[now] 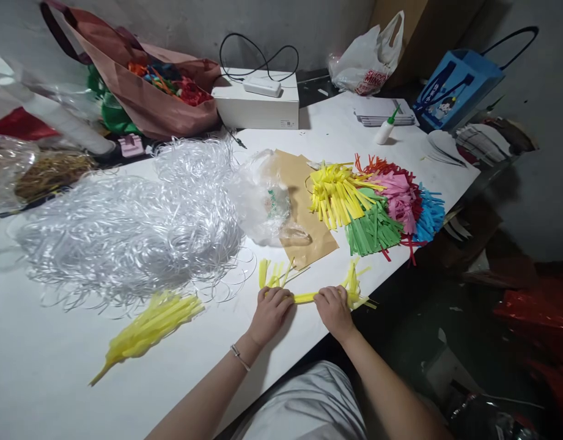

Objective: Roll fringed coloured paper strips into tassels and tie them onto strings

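Observation:
A yellow paper tassel strip lies across the front of the table, its fringed ends fanning out past both hands. My left hand is closed over its left part, and my right hand is closed over its right part. Between them the strip runs straight as a narrow band. To the left rests a loose yellow tassel bundle. Beyond my hands lie finished-looking tassels in yellow, green, pink and blue. My fingertips are partly hidden.
A big heap of white string covers the left. A clear plastic bag sits on brown paper. Farther back stand a white box, a glue bottle, a pink bag and a blue bag. The table edge runs close on the right.

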A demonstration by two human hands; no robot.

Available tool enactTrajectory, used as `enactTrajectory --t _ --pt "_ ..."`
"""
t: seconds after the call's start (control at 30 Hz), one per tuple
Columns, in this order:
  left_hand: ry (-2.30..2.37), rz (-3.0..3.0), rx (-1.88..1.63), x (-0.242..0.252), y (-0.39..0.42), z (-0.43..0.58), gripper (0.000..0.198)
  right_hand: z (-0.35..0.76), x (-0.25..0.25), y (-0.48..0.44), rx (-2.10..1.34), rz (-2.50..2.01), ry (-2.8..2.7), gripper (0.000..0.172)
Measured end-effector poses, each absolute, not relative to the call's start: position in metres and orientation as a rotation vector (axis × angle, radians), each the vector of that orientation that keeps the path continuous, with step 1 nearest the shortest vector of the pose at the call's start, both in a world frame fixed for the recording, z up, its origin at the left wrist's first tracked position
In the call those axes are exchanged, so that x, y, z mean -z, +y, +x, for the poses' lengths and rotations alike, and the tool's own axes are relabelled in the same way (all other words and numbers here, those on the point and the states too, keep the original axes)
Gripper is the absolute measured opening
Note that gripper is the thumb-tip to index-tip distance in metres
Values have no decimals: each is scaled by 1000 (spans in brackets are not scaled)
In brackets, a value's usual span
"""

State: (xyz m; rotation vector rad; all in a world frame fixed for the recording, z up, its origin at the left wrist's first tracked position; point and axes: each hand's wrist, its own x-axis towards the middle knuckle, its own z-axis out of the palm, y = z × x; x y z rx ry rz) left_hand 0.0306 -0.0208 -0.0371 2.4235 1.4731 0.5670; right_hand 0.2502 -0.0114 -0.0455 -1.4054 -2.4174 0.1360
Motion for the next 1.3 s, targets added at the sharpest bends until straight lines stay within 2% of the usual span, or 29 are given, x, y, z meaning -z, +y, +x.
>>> enactTrajectory --t 0.23,0.5,0.63,0.8,0.97,1.3 --pt "1741 2229 -597 29 -28 28 17 257 39 -8 -310 -1634 -2220 15" --pt "1924 2209 -469 24 -17 40 16 250 33 -2 -144 -1733 -2184 9" --pt "1799 2285 -443 25 -17 40 16 247 34 -7 -43 -1622 -2205 13" --pt "1678 2308 -387 24 -14 38 18 232 40 -8 -157 -1254 -2502 14" --pt "1568 2371 -419 21 -13 35 19 226 43 -2 -133 -1256 -2544 16" --pt "1500 2379 -461 28 -11 39 15 216 39 -2 -167 -1237 -2535 9"
